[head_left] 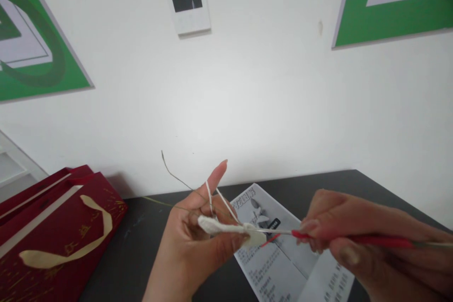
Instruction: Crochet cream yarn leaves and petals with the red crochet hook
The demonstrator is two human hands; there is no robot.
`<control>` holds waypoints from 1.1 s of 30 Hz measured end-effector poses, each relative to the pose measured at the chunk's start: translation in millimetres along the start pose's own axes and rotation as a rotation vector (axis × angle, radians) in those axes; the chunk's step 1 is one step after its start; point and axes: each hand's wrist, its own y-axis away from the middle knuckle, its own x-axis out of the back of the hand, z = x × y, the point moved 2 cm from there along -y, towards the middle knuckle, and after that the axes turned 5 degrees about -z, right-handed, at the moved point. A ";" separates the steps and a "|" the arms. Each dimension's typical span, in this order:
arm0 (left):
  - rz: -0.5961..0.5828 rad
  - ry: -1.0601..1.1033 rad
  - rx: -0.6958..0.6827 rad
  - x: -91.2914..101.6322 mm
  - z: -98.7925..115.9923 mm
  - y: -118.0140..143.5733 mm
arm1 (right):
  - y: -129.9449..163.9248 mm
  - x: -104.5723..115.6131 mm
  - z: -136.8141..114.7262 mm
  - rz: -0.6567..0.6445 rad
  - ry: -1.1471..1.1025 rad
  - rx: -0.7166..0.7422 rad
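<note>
My left hand (193, 240) pinches a small white crocheted piece (226, 229) between thumb and fingers. White yarn (212, 198) loops over its raised index finger. A thin green wire (177, 177) sticks up behind that hand. My right hand (357, 236) grips a red-handled crochet hook (357, 238), whose metal tip reaches into the white piece. Both hands hover above a dark table (141, 245).
A printed instruction sheet (279, 264) lies on the table beneath the hands. A dark red gift bag (53, 236) with a cream ribbon handle lies at the left. Behind the table stands a white wall with a small panel (187, 4) and green-framed pictures (389, 9).
</note>
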 end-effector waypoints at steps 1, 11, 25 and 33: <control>-0.010 0.003 0.017 0.2 0.1 0.1 | -0.6 0.4 1.9 0.044 -0.075 -0.066; -0.121 0.024 0.084 6.0 -1.2 -1.2 | -10.3 0.0 27.4 -0.003 -0.508 -0.365; -0.289 0.241 0.361 3.6 -5.7 -6.3 | -11.3 6.9 16.1 -0.134 -0.394 -0.212; -0.310 0.216 0.331 3.8 -5.8 -5.3 | -11.7 2.3 33.0 -0.129 -0.628 -0.397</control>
